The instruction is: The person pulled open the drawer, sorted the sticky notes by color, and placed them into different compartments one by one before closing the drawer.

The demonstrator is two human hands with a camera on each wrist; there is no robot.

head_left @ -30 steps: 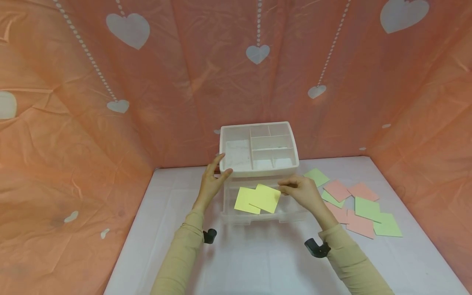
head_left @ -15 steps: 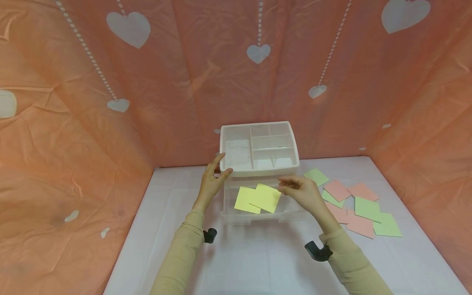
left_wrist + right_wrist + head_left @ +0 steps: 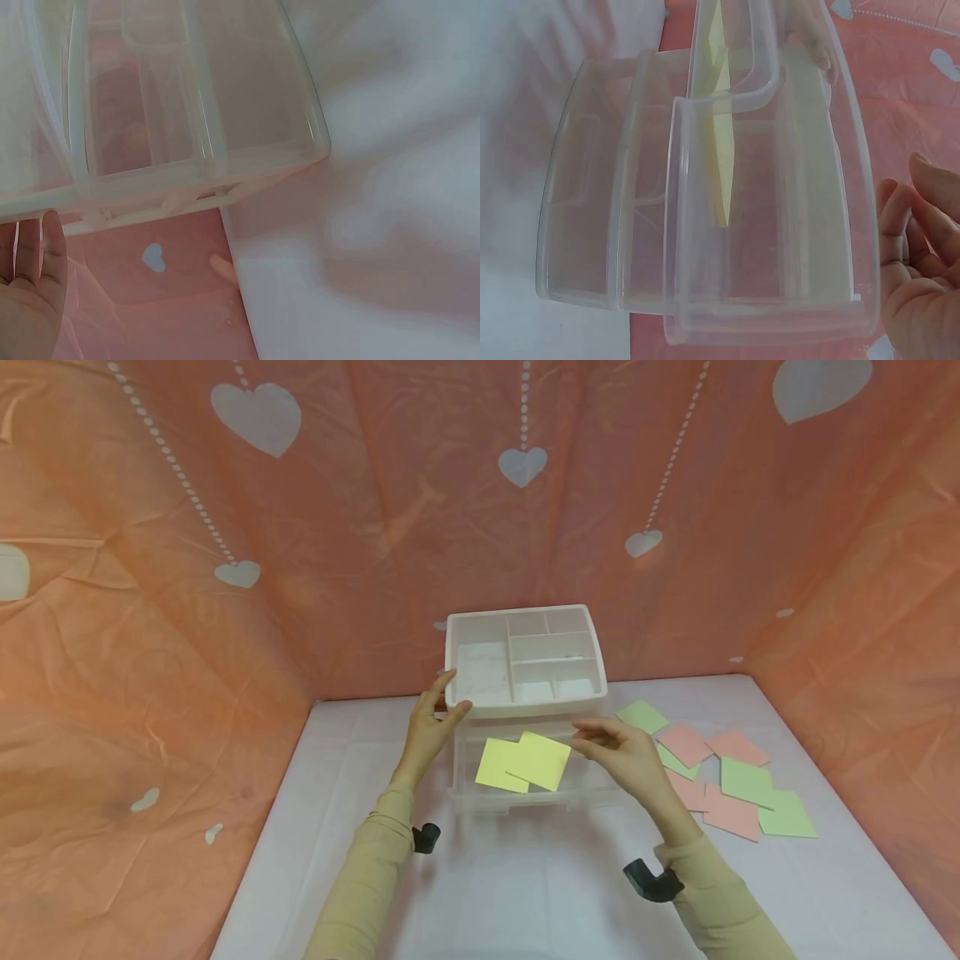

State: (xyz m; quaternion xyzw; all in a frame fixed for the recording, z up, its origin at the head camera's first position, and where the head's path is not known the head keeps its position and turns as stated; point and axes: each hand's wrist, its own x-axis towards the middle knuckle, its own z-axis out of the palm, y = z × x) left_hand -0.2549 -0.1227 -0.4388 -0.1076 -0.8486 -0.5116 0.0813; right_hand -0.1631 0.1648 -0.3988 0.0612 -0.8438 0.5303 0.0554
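Observation:
A clear plastic drawer organizer stands on the table, with a white compartment tray (image 3: 483, 672) on its top. Its top drawer (image 3: 468, 797) is pulled out, and two overlapping yellow sticky notes (image 3: 543, 762) lie in it. Through the clear wall in the right wrist view, the yellow notes (image 3: 721, 172) show edge-on. My left hand (image 3: 426, 735) touches the organizer's left front corner with straight fingers and thumb spread apart. Just right of the notes, my right hand (image 3: 621, 752) hovers by the drawer's right side, fingers loosely bent, holding nothing.
Several pink sticky notes (image 3: 731, 815) and green sticky notes (image 3: 787, 815) lie scattered on the table to the right of the organizer. Lower drawers (image 3: 585, 187) sit shut beneath the pulled-out one. An orange cloth (image 3: 420, 527) with hearts surrounds the table.
My right hand has drawn slightly right, away from the yellow notes, and its fingers have parted. My left hand and the drawer keep their places.

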